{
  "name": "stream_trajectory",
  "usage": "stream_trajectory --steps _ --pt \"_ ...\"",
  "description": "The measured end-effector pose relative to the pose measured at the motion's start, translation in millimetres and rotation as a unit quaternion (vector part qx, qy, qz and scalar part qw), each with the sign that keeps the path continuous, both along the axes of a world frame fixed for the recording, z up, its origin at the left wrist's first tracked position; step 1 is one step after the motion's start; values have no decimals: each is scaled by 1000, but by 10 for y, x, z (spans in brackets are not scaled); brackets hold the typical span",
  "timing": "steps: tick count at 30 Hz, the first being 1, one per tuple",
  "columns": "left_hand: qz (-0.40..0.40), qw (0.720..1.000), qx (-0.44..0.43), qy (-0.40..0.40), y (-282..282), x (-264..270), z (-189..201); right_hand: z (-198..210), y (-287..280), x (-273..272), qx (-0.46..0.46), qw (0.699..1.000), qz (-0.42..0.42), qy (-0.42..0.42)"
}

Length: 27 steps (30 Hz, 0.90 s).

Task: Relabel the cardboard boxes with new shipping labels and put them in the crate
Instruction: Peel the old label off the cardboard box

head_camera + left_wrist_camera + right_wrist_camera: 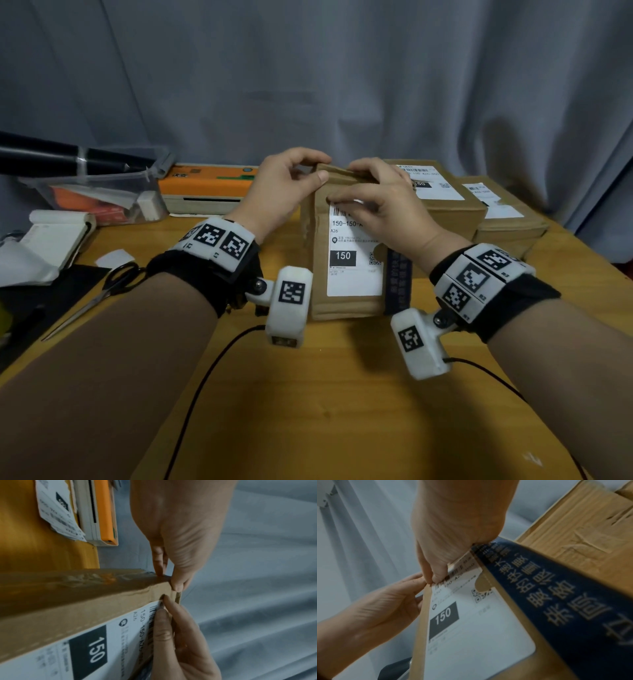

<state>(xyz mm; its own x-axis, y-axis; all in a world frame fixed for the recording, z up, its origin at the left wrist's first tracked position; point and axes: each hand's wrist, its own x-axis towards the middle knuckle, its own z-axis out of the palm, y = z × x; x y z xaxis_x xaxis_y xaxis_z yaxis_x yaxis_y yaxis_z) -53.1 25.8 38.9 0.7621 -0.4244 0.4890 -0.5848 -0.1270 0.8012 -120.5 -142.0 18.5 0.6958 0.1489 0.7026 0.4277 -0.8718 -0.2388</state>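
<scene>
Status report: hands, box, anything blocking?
Left hand grips the upright box at its top corner. Right hand pinches the old label at its top edge. Nothing blocking.

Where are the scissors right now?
In the head view, the scissors lie flat on the table at the left, just outside the left hand's wrist band, near the white paper scraps.

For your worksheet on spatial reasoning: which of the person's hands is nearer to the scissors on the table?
Left. The left hand grips the upright box's top corner, on the side where the scissors lie; the right hand picks at the label, farther away.
</scene>
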Motion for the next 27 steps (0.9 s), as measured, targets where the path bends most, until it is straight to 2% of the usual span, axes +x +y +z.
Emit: stream_trajectory --steps 3,17,27 --pt "-10 1000 -10 3 -1 -19 -3 -10 -8 -19 11 1000 2 -3" --pt "-1 1000 -4 8 28 -46 18 37 85 -15 -80 996 -32 28" --pt "2 1000 -9 19 41 -48 21 153 115 49 -106 993 -7 58"
